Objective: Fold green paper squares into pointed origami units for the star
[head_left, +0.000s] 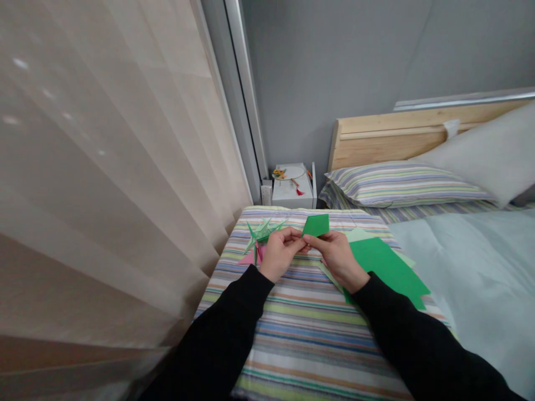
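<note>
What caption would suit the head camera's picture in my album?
Left hand and right hand hold a small green paper over striped cloth, larger green sheets alongside.

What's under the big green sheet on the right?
Pale green paper pokes out past the green sheet, with striped cloth below. Whatever lies under its middle is covered; the right sleeve also hides part of its near side.

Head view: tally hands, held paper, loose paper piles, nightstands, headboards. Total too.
Hands: 2 (left hand, right hand)
Held green paper: 1
Loose paper pile: 1 (sheets overlap, so not counted singly)
Nightstand: 1
Headboard: 1
Total: 6
</note>
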`<state>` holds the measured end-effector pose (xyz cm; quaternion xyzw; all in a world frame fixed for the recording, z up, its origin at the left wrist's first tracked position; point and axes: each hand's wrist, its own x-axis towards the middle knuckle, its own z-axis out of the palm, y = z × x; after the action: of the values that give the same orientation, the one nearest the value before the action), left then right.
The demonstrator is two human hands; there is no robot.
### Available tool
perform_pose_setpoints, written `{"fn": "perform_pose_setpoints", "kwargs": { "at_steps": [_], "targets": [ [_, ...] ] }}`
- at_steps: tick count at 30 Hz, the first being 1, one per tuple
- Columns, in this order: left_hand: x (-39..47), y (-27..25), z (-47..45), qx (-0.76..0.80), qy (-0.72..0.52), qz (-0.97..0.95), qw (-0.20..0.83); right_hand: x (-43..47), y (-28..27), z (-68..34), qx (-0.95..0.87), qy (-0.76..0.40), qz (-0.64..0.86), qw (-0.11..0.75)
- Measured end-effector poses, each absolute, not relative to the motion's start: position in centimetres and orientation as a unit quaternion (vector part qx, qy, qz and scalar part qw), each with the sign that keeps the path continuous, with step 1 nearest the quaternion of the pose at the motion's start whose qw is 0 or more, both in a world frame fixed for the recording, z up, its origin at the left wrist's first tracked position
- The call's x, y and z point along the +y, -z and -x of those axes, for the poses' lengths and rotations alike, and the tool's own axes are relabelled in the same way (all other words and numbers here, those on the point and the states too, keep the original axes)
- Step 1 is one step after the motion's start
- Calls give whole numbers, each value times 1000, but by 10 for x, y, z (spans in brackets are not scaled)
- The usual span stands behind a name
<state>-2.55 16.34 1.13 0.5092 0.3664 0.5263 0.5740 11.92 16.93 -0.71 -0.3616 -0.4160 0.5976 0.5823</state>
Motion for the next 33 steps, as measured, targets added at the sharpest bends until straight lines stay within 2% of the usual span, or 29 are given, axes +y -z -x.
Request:
{"fn": "perform_pose_setpoints", "kwargs": {
  "at_steps": [8, 12, 16, 19, 22, 28, 33],
  "targets": [
    [165, -6, 23, 395, -509, -501, 578, 177, 3, -132, -378, -556, 380, 636],
    [165, -7, 24, 407, -543, -510, 528, 181, -1, -139, -346, -538, 404, 653],
    [169, -12, 29, 397, -644, -476, 449, 178, -1, -135, -376, -556, 409, 618],
    [170, -13, 30, 356, -679, -412, 492, 172, 0, -129, -423, -564, 391, 592],
    [169, -12, 28, 345, -650, -398, 548, 167, -1, -125, -456, -559, 372, 584],
    [164, -11, 28, 381, -573, -485, 540, 160, -6, -124, -563, -480, 408, 535],
    [166, -11, 28, 360, -599, -473, 537, 157, -8, -122, -551, -516, 402, 518]
  ]
}}
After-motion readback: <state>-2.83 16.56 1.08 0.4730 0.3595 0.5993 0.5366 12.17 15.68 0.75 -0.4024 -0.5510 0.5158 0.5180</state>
